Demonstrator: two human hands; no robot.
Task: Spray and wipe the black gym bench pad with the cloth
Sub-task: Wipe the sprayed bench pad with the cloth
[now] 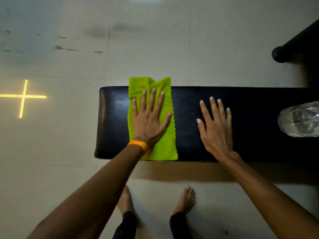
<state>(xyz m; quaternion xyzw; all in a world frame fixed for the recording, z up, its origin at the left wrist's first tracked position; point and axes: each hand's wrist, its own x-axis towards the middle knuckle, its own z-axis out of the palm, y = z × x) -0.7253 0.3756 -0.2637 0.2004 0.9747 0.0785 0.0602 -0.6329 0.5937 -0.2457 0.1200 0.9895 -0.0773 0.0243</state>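
The black bench pad [250,118] runs left to right. Its rounded left end is in view, and its right end goes past the picture's edge. Pale tiled floor [155,49] lies open beyond the far edge and off the left end. A strip of bare pad is left between the cloth and that left end.

The green cloth [165,145] lies on the left part of the pad with its long side running near to far, across the pad's length. Its far end hangs a little over the far edge, and its near end reaches the near edge.

The left hand [148,123], with an orange wristband [139,145], presses flat on the cloth. Its fingers are straight and spread and point to the far side. The right hand [215,131] rests flat on bare pad just right of the cloth, fingers also straight and apart, holding nothing. Further right, a clear plastic bottle [300,119] sits on the pad at the picture's edge, well apart from both hands.

Two bare feet [185,199] stand on the floor near the pad's near edge. A glowing yellow cross [23,97] marks the floor on the left.
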